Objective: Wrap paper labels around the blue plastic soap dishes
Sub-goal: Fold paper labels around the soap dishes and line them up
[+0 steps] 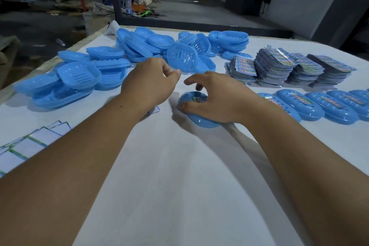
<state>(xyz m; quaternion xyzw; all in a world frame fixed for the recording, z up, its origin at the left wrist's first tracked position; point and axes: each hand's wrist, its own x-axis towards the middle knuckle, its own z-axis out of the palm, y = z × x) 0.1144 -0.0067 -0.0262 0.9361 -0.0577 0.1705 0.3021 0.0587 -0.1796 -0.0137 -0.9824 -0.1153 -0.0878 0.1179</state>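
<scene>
Right hand (215, 100) grips labelled blue oval plastic soap dish (196, 109), steadying it on white table (179, 175); left hand (147, 84), fingers loosely curled, empty, nears unwrapped dish pile (139, 50).

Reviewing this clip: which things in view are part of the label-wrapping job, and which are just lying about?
Part of the job:
- blue plastic soap dish under the right hand
- left hand
- pile of unwrapped blue dishes
- stacks of printed paper labels
- row of wrapped dishes

Lying about:
- clear plastic bottle
- orange box
</scene>
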